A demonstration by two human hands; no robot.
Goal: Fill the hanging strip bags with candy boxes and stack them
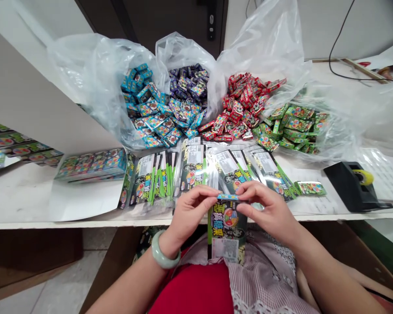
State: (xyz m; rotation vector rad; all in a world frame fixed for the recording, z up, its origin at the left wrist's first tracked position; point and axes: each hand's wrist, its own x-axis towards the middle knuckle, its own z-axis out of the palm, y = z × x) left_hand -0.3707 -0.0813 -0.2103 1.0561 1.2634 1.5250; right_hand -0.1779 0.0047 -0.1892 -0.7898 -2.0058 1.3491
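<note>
At the table's front edge, my left hand (192, 210) pinches the upper left corner of a black and green printed candy pouch (228, 229). Fingers and thumb of my right hand (266, 208) close on its upper right corner. The pouch hangs over my lap, with a barcode label near its lower end. A light blue strip, apparently the side of a small candy box (227, 197), shows along the top between my fingertips; how far inside it sits I cannot tell. Just beyond my hands, more flat pouches (191, 168) lie in overlapping rows.
Clear plastic bags spill small boxes across the back: blue boxes (165, 124), purple boxes (191, 83), red boxes (242, 107) and green boxes (298, 124). A black tape dispenser (350, 185) stands right, near a wrapped green pack (310, 188). An open carton (88, 200) holds packs at left.
</note>
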